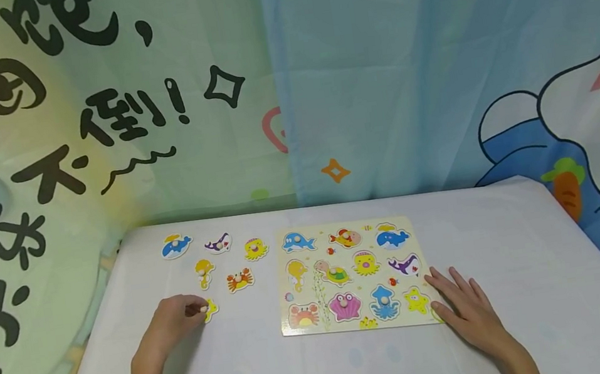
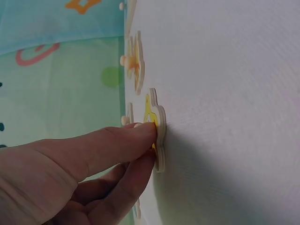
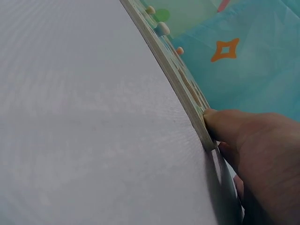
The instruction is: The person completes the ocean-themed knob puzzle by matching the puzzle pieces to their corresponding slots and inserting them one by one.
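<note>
On the white table (image 1: 511, 235), seen from the head camera, the left hand (image 1: 172, 320) lies at about 8 o'clock from the table's middle, fingers curled and pinching the small peg of a yellow star piece (image 1: 211, 308); the left wrist view shows thumb and forefinger (image 2: 122, 140) closed on that piece (image 2: 158, 131), which lies flat on the cloth. Loose pieces spread at 12 o'clock from this hand: a yellow seahorse piece (image 1: 204, 271) just above the star, a blue whale piece (image 1: 176, 246) at 11 o'clock of the seahorse, a purple fish piece (image 1: 218, 243) at 1 o'clock of it, an orange crab piece (image 1: 240, 279) at 3 o'clock, and a yellow octopus piece (image 1: 255, 248) at 1 o'clock of the crab. All lie apart from one another. Further right, at the table's middle, sits the puzzle board (image 1: 416, 228), flat, with sea animals pictured across it, several with pegs. At the board's 4 o'clock corner rests the right hand (image 1: 466, 307), fingers straight and spread, palm down, its thumb side touching the board's edge. In the right wrist view a fingertip (image 3: 225, 124) presses against the board's rim (image 3: 187, 101). Behind the table, at 12 o'clock, hangs a printed curtain (image 1: 376, 76).
</note>
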{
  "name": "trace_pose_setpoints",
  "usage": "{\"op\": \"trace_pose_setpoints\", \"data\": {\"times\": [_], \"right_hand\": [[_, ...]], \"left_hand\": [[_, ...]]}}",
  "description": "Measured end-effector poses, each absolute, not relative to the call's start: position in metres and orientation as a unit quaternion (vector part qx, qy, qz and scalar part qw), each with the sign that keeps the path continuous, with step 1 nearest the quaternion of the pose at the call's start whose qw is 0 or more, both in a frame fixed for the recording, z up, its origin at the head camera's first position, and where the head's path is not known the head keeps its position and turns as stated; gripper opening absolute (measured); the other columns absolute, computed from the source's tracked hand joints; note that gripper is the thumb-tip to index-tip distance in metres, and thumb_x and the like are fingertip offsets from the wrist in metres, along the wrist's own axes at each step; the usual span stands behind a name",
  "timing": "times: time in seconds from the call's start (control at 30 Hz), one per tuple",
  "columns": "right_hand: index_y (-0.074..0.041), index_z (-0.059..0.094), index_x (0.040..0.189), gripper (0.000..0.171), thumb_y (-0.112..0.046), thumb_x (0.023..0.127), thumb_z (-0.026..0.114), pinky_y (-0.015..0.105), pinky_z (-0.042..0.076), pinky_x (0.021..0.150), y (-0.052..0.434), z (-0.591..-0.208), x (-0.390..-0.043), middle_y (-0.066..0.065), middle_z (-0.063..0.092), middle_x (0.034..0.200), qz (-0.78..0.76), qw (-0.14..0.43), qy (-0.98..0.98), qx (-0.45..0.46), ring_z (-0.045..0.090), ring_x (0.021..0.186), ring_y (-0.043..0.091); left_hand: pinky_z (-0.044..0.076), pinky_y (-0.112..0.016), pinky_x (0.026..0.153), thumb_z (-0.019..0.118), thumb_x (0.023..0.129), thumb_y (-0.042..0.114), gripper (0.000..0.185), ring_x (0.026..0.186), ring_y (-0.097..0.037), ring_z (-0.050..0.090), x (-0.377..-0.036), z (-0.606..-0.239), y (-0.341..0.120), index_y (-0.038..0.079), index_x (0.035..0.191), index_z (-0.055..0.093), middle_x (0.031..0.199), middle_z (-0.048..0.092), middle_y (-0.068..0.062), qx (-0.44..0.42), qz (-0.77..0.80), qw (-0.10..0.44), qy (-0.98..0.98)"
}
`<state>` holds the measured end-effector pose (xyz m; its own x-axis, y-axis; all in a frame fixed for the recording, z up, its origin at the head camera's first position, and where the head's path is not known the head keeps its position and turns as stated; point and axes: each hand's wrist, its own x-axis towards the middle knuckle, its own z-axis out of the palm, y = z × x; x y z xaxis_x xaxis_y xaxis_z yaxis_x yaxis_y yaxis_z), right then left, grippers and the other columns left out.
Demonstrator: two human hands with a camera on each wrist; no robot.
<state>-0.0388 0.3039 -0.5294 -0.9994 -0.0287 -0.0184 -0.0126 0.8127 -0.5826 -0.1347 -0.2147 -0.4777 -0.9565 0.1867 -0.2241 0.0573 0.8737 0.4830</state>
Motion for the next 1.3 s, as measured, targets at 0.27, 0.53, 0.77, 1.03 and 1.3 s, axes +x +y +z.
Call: {"op": "trace_pose_setpoints", "data": {"times": [0.27, 0.53, 0.77, 1.03, 1.3], "right_hand": [[-0.015, 0.042, 0.146, 0.054, -0.037, 0.097, 0.051, 0.062, -0.009, 0.116, 0.304, -0.531, -0.039, 0.020, 0.033, 0.155, -0.306, 0.009, 0.952, -0.013, 0.011, 0.147, 0.044], [-0.015, 0.042, 0.145, 0.054, -0.037, 0.097, 0.051, 0.061, -0.010, 0.116, 0.303, -0.532, -0.041, 0.020, 0.033, 0.155, -0.318, 0.009, 0.948, -0.013, 0.010, 0.148, 0.044], [-0.014, 0.042, 0.145, 0.054, -0.037, 0.097, 0.051, 0.062, -0.009, 0.116, 0.303, -0.531, -0.039, 0.020, 0.033, 0.155, -0.310, 0.010, 0.950, -0.012, 0.010, 0.148, 0.044], [-0.015, 0.043, 0.145, 0.054, -0.037, 0.097, 0.051, 0.062, -0.009, 0.116, 0.303, -0.530, -0.038, 0.019, 0.033, 0.155, -0.310, 0.009, 0.950, -0.012, 0.011, 0.147, 0.044], [-0.016, 0.042, 0.145, 0.054, -0.037, 0.096, 0.051, 0.063, -0.006, 0.115, 0.305, -0.529, -0.038, 0.019, 0.033, 0.155, -0.308, 0.009, 0.951, -0.013, 0.011, 0.147, 0.044]], "left_hand": [[0.054, -0.034, 0.075, 0.073, 0.082, 0.008, 0.018, 0.081, -0.015, 0.063, -0.134, -0.480, -0.216, 0.003, 0.099, 0.074, 0.090, 0.072, -0.004, 0.058, 0.253, 0.128, 0.957], [0.055, -0.032, 0.073, 0.074, 0.082, 0.009, 0.019, 0.081, -0.015, 0.064, -0.133, -0.477, -0.216, 0.001, 0.099, 0.075, 0.091, 0.073, -0.007, 0.052, 0.249, 0.131, 0.958], [0.050, -0.026, 0.066, 0.075, 0.081, 0.011, 0.017, 0.074, -0.012, 0.060, -0.130, -0.473, -0.207, 0.001, 0.095, 0.075, 0.084, 0.072, -0.004, 0.074, 0.260, 0.125, 0.955], [0.044, -0.020, 0.062, 0.077, 0.080, 0.012, 0.013, 0.068, -0.009, 0.052, -0.117, -0.469, -0.167, 0.005, 0.091, 0.076, 0.077, 0.067, 0.002, 0.089, 0.252, 0.140, 0.953], [0.042, -0.017, 0.061, 0.079, 0.077, 0.016, 0.011, 0.066, -0.004, 0.045, -0.106, -0.464, -0.133, 0.009, 0.084, 0.074, 0.071, 0.059, 0.008, 0.183, 0.258, 0.067, 0.946]]}}
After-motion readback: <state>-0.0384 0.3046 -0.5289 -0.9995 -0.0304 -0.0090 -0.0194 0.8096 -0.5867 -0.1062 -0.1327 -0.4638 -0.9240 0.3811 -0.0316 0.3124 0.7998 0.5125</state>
